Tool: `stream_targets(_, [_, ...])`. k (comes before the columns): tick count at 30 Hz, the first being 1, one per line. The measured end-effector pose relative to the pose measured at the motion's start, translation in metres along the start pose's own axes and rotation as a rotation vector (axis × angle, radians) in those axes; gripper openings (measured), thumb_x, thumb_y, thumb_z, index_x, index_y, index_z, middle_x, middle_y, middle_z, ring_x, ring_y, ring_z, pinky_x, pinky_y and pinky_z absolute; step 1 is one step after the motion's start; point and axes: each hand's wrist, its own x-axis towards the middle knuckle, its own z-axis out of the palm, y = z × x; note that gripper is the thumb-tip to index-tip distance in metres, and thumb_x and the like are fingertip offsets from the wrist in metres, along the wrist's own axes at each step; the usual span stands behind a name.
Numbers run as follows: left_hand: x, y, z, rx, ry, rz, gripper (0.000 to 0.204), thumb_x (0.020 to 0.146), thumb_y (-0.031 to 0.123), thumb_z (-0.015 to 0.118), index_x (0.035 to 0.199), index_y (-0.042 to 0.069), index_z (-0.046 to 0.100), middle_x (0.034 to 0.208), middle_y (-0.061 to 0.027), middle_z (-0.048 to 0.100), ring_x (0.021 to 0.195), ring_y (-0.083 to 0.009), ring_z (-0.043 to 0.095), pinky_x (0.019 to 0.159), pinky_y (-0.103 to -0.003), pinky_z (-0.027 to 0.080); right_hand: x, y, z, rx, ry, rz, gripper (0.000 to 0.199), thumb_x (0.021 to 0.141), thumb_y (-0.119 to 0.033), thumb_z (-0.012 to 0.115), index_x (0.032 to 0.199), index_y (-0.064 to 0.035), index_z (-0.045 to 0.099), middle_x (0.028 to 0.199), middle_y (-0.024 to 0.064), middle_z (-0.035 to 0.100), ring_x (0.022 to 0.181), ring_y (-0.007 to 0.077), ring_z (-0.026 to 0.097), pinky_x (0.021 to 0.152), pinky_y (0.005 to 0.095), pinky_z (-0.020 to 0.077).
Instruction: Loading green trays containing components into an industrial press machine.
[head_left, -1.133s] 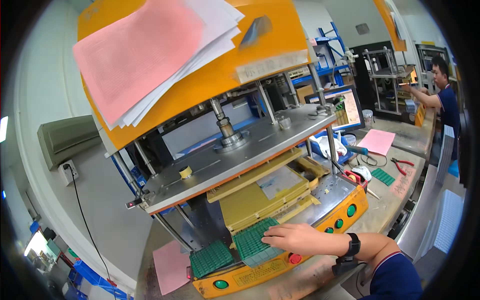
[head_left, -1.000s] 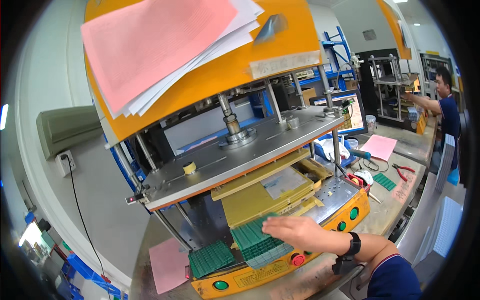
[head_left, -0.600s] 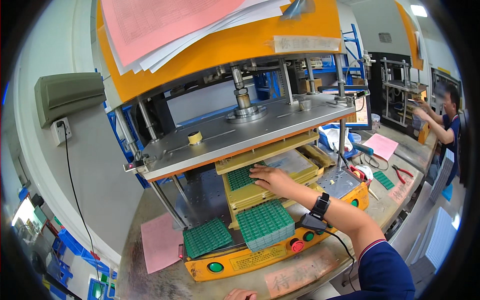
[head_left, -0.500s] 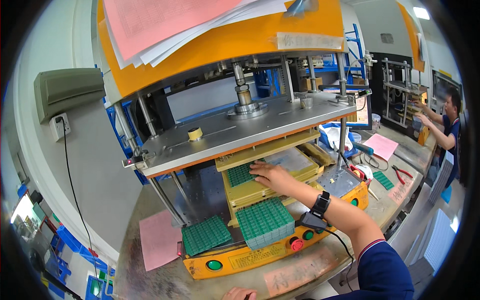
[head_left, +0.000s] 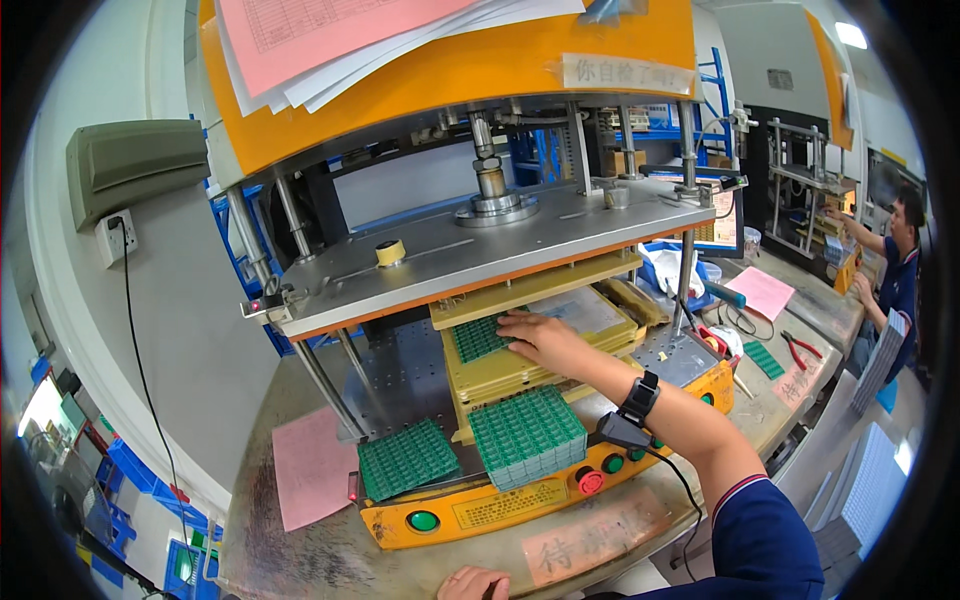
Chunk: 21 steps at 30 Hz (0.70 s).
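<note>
Right hand, having moved off the front stack of green boards, is now pressing one green board flat-palmed, ungripped, into the press tray; left hand is resting loosely on the table.

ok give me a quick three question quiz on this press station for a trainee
1. True or false: the right hand is flat on the green board in the yellow fixture under the press plate.
2. Multiple choice: what lies on top of the press plate? A) a roll of tape B) red pliers C) a pink sheet
3. Fill in: the left hand rests on the ____ edge of the worktable, apart from the green button.

Key: 1 true; 2 A; 3 near (front).
</note>
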Motion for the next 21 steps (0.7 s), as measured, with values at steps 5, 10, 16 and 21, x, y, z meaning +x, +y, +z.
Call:
stream_targets(5, [0.002, 0.003, 0.000, -0.029, 0.010, 0.009, 0.004, 0.082, 0.010, 0.070, 0.083, 0.010, 0.067, 0.082, -0.0086, 0.066, 0.077, -0.0283, 0.063, 0.066, -0.037, 0.049, 0.003, 0.003, 0.000, -0.007, -0.029, -0.001, 0.030, 0.092, -0.023, 0.064, 0.116, -0.0055, 0.068, 0.131, 0.0106, 0.062, 0.128, 0.0309, 0.053, 0.103, 0.0422, 0.0474])
stream_targets(10, [0.001, 0.000, 0.002, -0.009, -0.006, -0.013, 0.004, 0.082, 0.010, 0.070, 0.083, 0.010, 0.066, 0.082, -0.0087, 0.066, 0.077, -0.0285, 0.063, 0.066, -0.037, 0.048, 0.006, 0.003, -0.001, 0.015, -0.101, 0.072, 0.031, 0.094, -0.028, 0.062, 0.116, -0.0083, 0.069, 0.132, 0.0093, 0.062, 0.129, 0.0298, 0.052, 0.104, 0.0492, 0.0450])
stream_targets(16, [-0.002, -0.002, 0.007, -0.028, 0.051, -0.157, 0.006, 0.084, 0.012, 0.070, 0.083, 0.008, 0.066, 0.079, -0.0096, 0.064, 0.074, -0.0297, 0.062, 0.065, -0.038, 0.049, 0.001, -0.022, -0.020, -0.192, -0.167, 0.090, 0.033, 0.096, -0.039, 0.056, 0.113, -0.0138, 0.069, 0.133, 0.0059, 0.061, 0.131, 0.0276, 0.050, 0.101, 0.0679, 0.0359])
stream_targets(21, [0.002, -0.013, -0.007, -0.275, -0.041, -0.446, 0.010, 0.087, 0.015, 0.068, 0.093, 0.007, 0.066, 0.093, -0.0133, 0.064, 0.087, -0.0332, 0.061, 0.078, -0.042, 0.049, -0.065, -0.098, -0.039, -0.134, -0.016, -0.305, 0.029, 0.089, -0.032, 0.069, 0.111, -0.0139, 0.068, 0.108, 0.0036, 0.070, 0.098, 0.0255, 0.064, 0.093, 0.0421, 0.0468])
